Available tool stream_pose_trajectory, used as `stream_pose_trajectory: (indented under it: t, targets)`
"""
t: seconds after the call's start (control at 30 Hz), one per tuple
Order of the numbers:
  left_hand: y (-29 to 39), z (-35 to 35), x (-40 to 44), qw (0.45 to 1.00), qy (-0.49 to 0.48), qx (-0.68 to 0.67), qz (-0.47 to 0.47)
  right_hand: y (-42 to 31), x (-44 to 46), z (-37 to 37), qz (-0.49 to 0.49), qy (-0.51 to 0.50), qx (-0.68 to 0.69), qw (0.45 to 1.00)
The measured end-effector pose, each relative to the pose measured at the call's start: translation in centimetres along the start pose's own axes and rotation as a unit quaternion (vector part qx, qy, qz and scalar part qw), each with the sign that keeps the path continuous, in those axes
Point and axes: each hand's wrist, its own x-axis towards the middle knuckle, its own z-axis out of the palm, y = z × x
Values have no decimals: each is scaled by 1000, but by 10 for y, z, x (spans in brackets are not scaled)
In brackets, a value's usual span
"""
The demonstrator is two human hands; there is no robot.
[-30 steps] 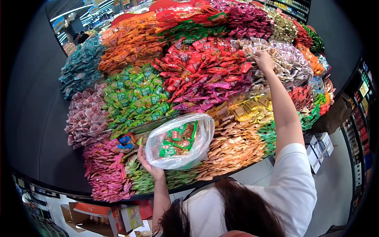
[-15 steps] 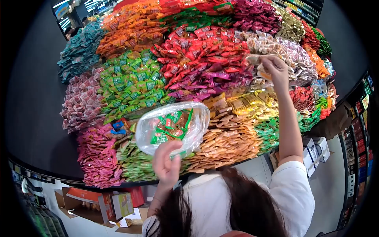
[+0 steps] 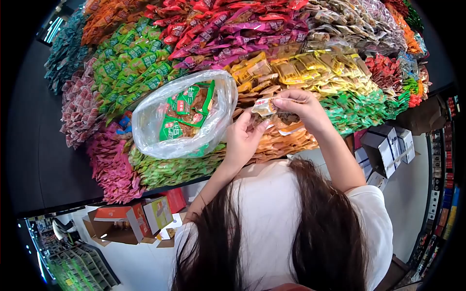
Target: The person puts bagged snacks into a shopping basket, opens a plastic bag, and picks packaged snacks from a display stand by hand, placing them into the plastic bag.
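Observation:
My right hand (image 3: 297, 105) pinches a small white-and-brown snack packet (image 3: 265, 106) between thumb and fingers, above the pile of orange-wrapped packets (image 3: 291, 140). Close below and left of it is my left hand (image 3: 244, 138), palm turned up, thumb and fingers apart; whether a fingertip touches the packet is hard to tell. Left of that hand, a clear plastic bag (image 3: 145, 143) lies with its mouth wide open on the heap. Several green-and-brown snack packets (image 3: 182, 114) are inside it.
Heaps of wrapped snacks spread around: green packets (image 3: 131, 63), red and purple packets (image 3: 233, 29), yellow packets (image 3: 315, 68), pink packets (image 3: 114, 169). Open cardboard boxes (image 3: 116, 225) stand on the floor at left, white boxes (image 3: 383, 148) at right. Store shelves (image 3: 444, 165) line the right side.
My right hand has come back from the whitish packets with one packet in its fingers. My left hand has moved right, from the bag's front edge to beside that packet. The view has tilted down.

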Motion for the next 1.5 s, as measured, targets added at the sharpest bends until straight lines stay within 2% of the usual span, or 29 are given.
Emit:
stream_pose_trajectory:
  t: [0.03,0.1,0.17,0.23,0.37,0.47,0.53,0.57,0.63,0.7,0.73,0.77,1.17,1.27,1.37,1.5]
  targets:
    - [-1,2,-1,1000,1,0,-7,4,2,-2,6,-1,3,1000]
    - [-3,8,-3,995,40,-92,-24,11,6,-2,15,-27,-3,1000]
    - [-9,9,-4,994,66,-82,-6,16,8,0,9,-30,-24,999]
    - [-13,1,-7,996,63,-19,-52,16,7,4,11,-33,10,999]
    - [-14,-10,-12,973,48,-146,-170,16,3,8,29,-32,88,995]
    - [-15,-10,-18,960,40,-180,-209,18,-3,-1,58,-38,124,990]
    - [-11,-7,-20,950,41,-231,-207,23,-6,-6,74,-47,184,979]
    - [-9,-6,-22,937,43,-282,-202,23,-10,-10,75,-46,186,979]
    - [-6,-6,-26,937,40,-274,-212,17,-19,-15,75,-50,147,985]
    - [-3,-4,-28,919,56,-327,-214,22,-23,-13,50,-57,198,977]
    - [-7,-3,-29,919,61,-331,-206,21,-25,-15,50,-53,160,984]
    - [-6,-3,-30,919,61,-331,-208,20,-26,-15,50,-49,121,990]
    - [-3,9,-26,939,81,-288,-173,19,-25,-15,-25,-86,106,990]
    - [-7,5,-21,936,73,-294,-181,20,-17,-14,-83,-81,89,989]
    - [-11,1,-16,947,72,-269,-161,28,-8,-16,-90,-62,75,991]
    - [-10,-2,-13,950,68,-244,-181,30,-1,-14,-87,-48,81,992]
